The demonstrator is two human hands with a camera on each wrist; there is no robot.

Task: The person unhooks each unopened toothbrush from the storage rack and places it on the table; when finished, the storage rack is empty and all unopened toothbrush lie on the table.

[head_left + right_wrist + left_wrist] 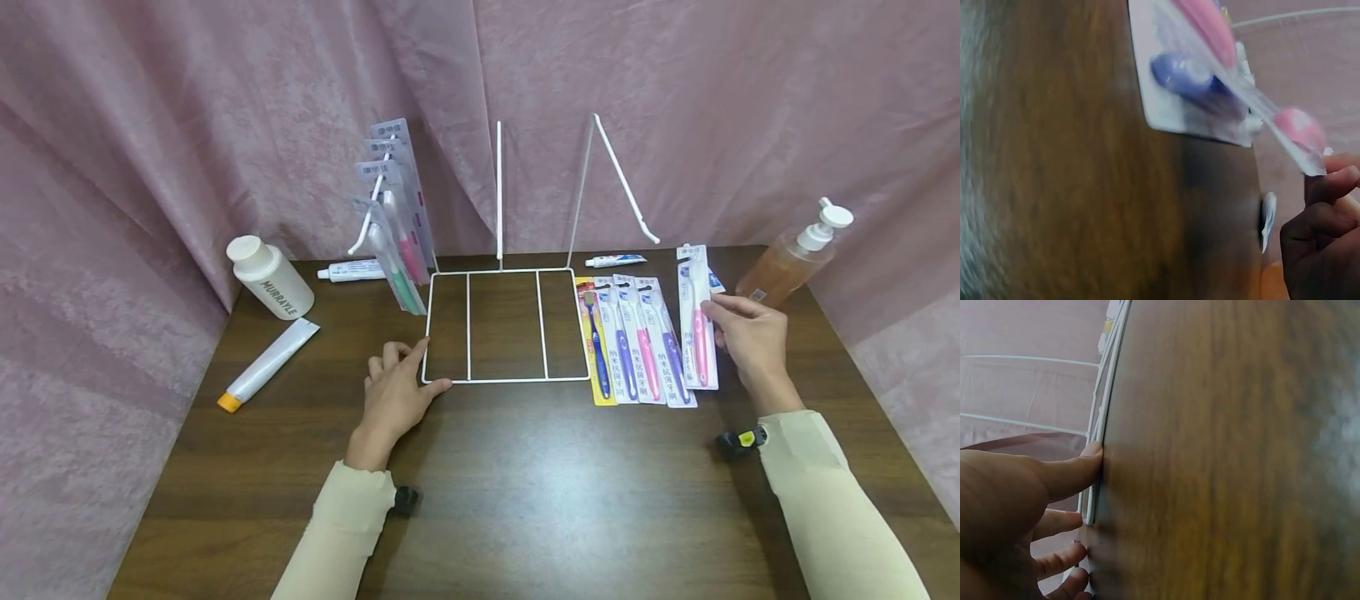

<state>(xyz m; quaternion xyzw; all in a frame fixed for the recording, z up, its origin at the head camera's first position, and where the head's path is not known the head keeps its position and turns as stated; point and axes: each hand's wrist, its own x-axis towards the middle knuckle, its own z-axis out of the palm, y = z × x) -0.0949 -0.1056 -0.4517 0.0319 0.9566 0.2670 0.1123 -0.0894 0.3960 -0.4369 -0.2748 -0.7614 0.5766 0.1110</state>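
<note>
My right hand (752, 337) pinches the right edge of a packaged pink toothbrush (701, 329), its card tilted up off the table in the right wrist view. To its left lies a row of packaged toothbrushes, among them a purple one (670, 346), a pink one (647, 350) and a blue one on a yellow card (597, 350). My left hand (393, 390) rests at the front left corner of a white wire rack (506, 381), thumb on the front wire and fingertips by the left side. Several packaged toothbrushes (397, 242) hang on the rack's left hook.
A white bottle (273, 279) and an orange-capped tube (268, 365) are at the left. One toothpaste tube (352, 271) lies behind the hanging packs, another (615, 261) right of the rack. A pump bottle (783, 262) stands at the back right. Pink curtain (300, 108) backs the table.
</note>
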